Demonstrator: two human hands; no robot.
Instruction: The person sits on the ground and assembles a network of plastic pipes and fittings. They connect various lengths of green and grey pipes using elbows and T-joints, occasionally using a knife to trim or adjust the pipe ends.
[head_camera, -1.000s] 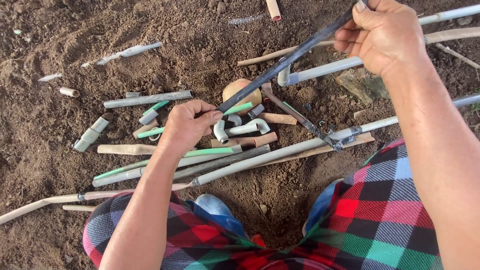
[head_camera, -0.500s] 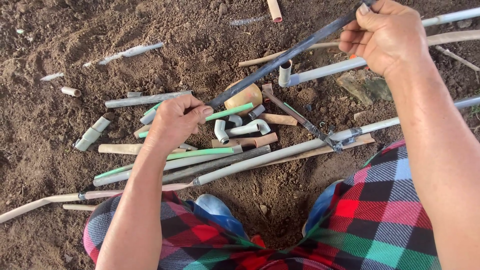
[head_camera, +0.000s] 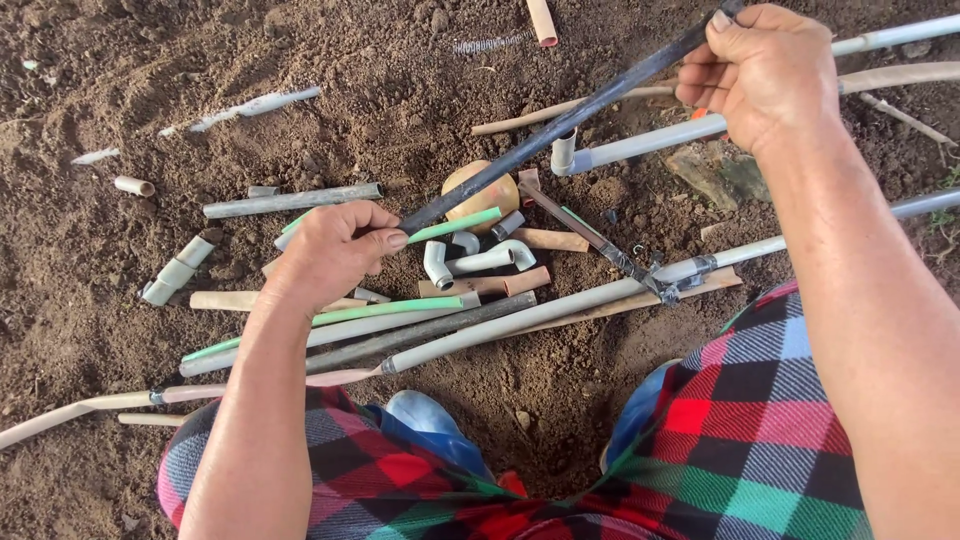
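The person crouches over bare brown soil, knees apart in red, green and blue checked cloth. Both hands grasp one long, dark, slender pipe, which runs diagonally above the ground from lower left to upper right.

The left hand is clenched around the pipe's lower end, thumb on top, just above the scatter of offcuts. The right hand is closed on the upper end, fingers wrapped over it, at the top edge of the view. Held at both ends, the pipe stays clear of the ground and steady along its length.

Beneath the dark pipe lie a rounded tan object, a short green tube and two white plastic elbow fittings. A long grey pipe and a green-striped length rest side by side nearest the knees. A grey pipe with an upturned elbow lies under the right hand. Short grey stubs lie well apart to the left, beside a grey metal tube.
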